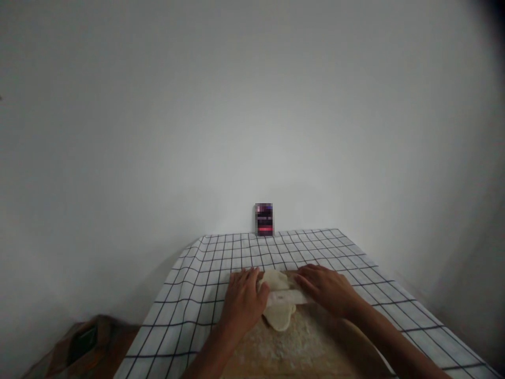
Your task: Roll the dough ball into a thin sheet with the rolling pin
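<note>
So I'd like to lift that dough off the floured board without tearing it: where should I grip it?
Probably the near rounded edge of the dough, coming from the front: it lies flat and free there, while the left hand and right hand cover the far part.

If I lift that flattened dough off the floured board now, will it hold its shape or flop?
Likely floppy: the dough lies thin and folds under the left hand and right hand. Flour on the board probably limits sticking.

Soft, matt pale dough [279,308] lying on a flour-dusted wooden board [311,352], checked woven cloth [221,263] covering the table, smooth matt painted wall [252,105] showing behind
</note>
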A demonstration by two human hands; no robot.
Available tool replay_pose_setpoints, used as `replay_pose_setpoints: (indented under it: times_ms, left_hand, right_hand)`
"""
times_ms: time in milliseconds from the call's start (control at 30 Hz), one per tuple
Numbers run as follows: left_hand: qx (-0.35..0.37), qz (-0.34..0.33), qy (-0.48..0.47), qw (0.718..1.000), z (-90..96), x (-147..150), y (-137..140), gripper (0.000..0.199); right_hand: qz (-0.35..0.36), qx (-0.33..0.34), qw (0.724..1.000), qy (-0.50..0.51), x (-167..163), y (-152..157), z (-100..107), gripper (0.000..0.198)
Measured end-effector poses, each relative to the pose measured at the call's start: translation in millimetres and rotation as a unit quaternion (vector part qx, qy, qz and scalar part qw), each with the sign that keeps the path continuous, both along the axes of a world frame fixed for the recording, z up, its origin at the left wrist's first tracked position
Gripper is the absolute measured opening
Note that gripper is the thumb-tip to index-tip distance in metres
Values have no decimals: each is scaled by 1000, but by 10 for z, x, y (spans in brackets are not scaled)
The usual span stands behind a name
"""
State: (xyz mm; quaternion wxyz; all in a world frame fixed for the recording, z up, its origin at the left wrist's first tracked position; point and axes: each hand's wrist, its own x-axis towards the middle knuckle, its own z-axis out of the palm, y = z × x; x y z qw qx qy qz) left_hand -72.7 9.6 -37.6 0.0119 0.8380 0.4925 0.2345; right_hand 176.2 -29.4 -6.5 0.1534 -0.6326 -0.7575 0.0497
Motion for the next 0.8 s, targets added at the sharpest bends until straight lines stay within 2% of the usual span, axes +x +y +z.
replay_pose_setpoints:
  times_ms: [100,200,300,400,500,600,700,800]
  left_hand:
    - [1,-10,-17,1000,28,-5,-82,42]
    - [-5,-15,-23,1000,26,-24,-144,41]
    - [-14,-17,-30,999,41,-29,-180,40]
    - [-38,-21,-46,998,97,-36,-168,42]
    - [-111,-39,-73,990,178,-74,-96,46]
    - [-157,-41,-76,984,265,-130,-8,46]
    - [-126,-18,-52,991,353,-141,3,40]
    - [-81,-30,-25,996,407,-42,-113,35]
  right_hand:
    - [-32,17,999,5,-79,-276,-76,51]
    - [-54,67,996,11,-162,-474,-179,53]
    - [-83,111,990,2,-204,-546,-276,56]
    - [-87,113,990,-9,-205,-542,-313,61]
    - [-64,97,993,6,-191,-539,-305,65]
    - [8,78,996,43,-172,-557,-313,65]
    - [63,63,990,111,-151,-569,-332,64]
    - [59,51,978,195,-133,-564,-328,60]
